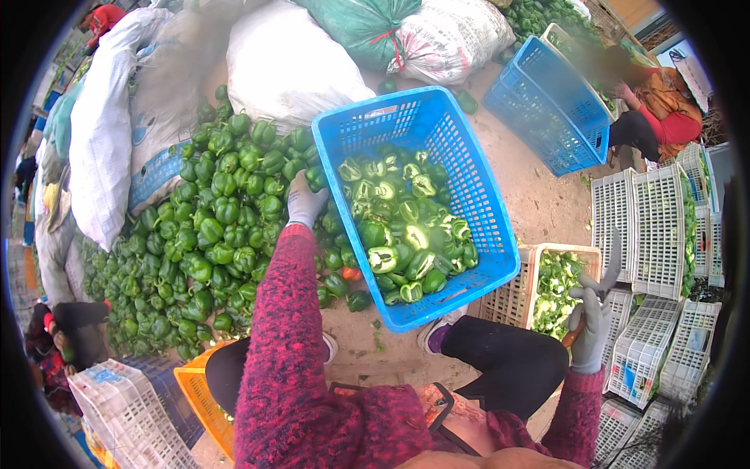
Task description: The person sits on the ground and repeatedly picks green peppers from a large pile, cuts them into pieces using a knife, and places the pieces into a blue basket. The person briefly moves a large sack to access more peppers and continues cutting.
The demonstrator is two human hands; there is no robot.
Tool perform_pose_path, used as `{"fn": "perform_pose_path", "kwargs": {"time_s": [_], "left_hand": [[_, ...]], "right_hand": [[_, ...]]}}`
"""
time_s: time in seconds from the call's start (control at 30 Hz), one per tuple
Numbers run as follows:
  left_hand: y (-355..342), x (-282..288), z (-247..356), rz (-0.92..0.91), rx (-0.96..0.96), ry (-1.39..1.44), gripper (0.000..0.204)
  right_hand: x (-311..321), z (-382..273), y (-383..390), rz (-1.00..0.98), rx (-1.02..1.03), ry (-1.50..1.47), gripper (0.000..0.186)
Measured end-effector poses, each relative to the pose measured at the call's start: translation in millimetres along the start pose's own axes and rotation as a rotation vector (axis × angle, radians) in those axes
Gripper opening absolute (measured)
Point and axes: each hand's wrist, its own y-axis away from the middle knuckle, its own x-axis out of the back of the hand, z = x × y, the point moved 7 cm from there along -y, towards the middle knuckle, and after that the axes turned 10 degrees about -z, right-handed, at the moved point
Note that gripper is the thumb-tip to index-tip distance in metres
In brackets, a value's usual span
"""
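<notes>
My left hand (305, 203), in a pale glove, reaches to the right edge of a big heap of whole green bell peppers (226, 209). Its fingers close on a green bell pepper (316, 179) beside the blue crate's rim. The blue crate (496, 273) stands tilted before me and holds cut and halved green peppers (422, 238). Off to the right, my gloved right hand (591, 332) is wrapped round a knife with a curved grey blade (613, 258) pointing away from me. Below that hand's left side sits a beige crate (508, 293) of pale green pepper pieces (556, 288).
White sacks (293, 59) and a green sack (355, 31) lie at the back. Another blue crate (539, 109) stands near a seated person (672, 117). White crates (637, 227) line the right; an orange crate (205, 399) is by my left leg. Another person sits far left.
</notes>
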Motion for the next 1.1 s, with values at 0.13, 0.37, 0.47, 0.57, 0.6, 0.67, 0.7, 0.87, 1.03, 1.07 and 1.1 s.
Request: {"fn": "perform_pose_path", "kwargs": {"time_s": [0.13, 0.37, 0.47, 0.57, 0.6, 0.67, 0.7, 0.87, 1.03, 1.07, 1.1], "left_hand": [[49.8, 68.7, 65.2, -0.032, -0.121, -0.252, 0.078], [211.5, 103.1, 215.1, -0.169, -0.485, -0.291, 0.073], [255.2, 79.2, 236.6, -0.096, -0.649, -0.264, 0.068], [272.7, 44.0, 239.7, -0.132, -0.688, -0.219, 0.063], [274.8, 33.1, 239.3, -0.172, -0.67, -0.134, 0.061], [282.4, 23.1, 244.8, -0.07, -0.699, -0.121, 0.057], [284.2, 17.9, 246.7, -0.049, -0.684, -0.126, 0.055], [277.9, -9.9, 233.7, -0.097, -0.369, -0.055, 0.053], [259.7, -38.4, 229.2, -0.191, -0.418, -0.114, 0.056], [257.8, -42.4, 223.7, -0.184, -0.378, -0.08, 0.057], [256.0, -45.6, 218.1, -0.177, -0.341, -0.05, 0.058]], "right_hand": [[-116.2, -29.6, -36.4, -0.349, -0.036, -0.077, 0.039], [-236.3, -62.1, 6.7, -0.525, 0.169, 0.095, 0.036], [-226.8, -37.8, 42.8, -0.544, 0.116, 0.16, 0.032], [-210.2, -18.6, 63.9, -0.433, 0.175, 0.212, 0.028], [-204.2, -14.0, 67.0, -0.37, 0.206, 0.239, 0.027], [-196.4, -7.9, 69.1, -0.261, 0.271, 0.309, 0.022], [-195.8, -5.2, 68.1, -0.243, 0.294, 0.343, 0.02], [-200.9, 14.7, 55.7, -0.204, 0.314, 0.492, 0.016], [-218.9, 42.2, 30.8, -0.254, 0.22, 0.578, 0.018], [-223.4, 45.6, 26.1, -0.267, 0.207, 0.593, 0.018], [-226.5, 48.1, 20.1, -0.279, 0.194, 0.605, 0.019]]}}
